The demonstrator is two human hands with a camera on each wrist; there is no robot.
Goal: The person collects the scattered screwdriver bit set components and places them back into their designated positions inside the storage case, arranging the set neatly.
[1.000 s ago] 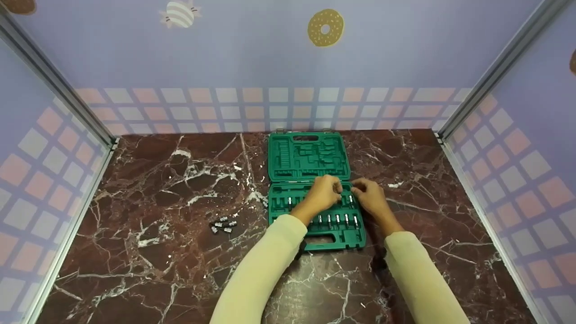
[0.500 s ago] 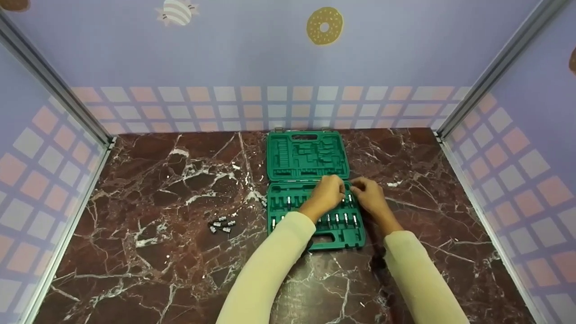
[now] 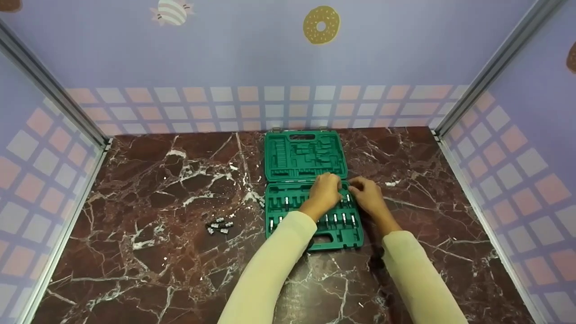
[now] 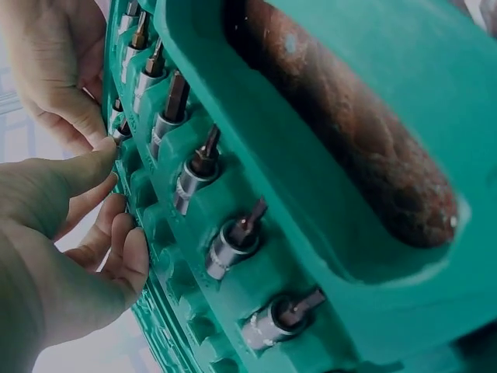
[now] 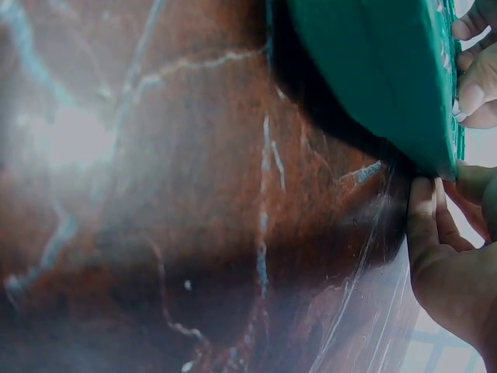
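Leftward lie loose bits [image 3: 215, 226]; left hand [image 3: 324, 193], grip unclear, partly hides the case [image 3: 297, 161]; right hand [image 3: 369, 197] pinches it.

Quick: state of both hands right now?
Left hand: fingers bent over the green case; open or pinching a bit, cannot be told.
Right hand: closed, holding the case by its edge.
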